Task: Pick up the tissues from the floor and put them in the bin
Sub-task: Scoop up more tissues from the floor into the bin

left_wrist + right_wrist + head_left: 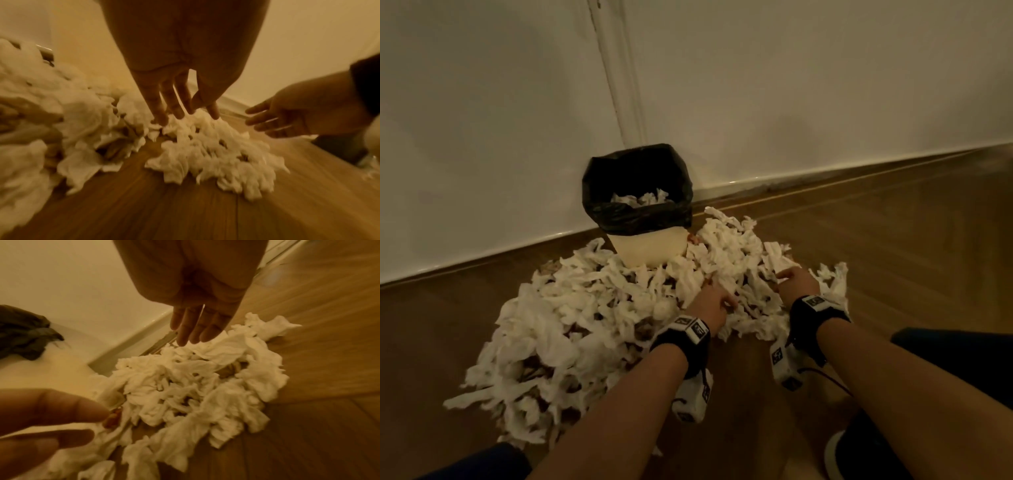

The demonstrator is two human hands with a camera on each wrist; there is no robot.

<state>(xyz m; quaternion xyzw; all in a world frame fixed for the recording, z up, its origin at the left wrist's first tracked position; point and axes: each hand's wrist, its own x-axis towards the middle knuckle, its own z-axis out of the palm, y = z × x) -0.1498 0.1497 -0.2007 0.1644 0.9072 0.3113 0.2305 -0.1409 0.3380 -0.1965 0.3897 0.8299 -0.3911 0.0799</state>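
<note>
A big heap of crumpled white tissues (592, 308) covers the wooden floor in front of a cream bin (650, 250) lined with a black bag (637, 192); a few tissues lie inside it. My left hand (710, 303) reaches down into the right part of the heap, fingers straight, their tips touching the tissues (205, 146). My right hand (796, 277) hovers with straight fingers over the far right side of the same clump (195, 381). Neither hand holds anything. The left hand (180, 104) and the right hand (195, 327) show open palms in the wrist views.
The bin stands against a white wall with a skirting board (825, 171). Bare wooden floor (893, 246) lies to the right and near me. My knees in dark trousers (962, 356) are at the lower right and lower left.
</note>
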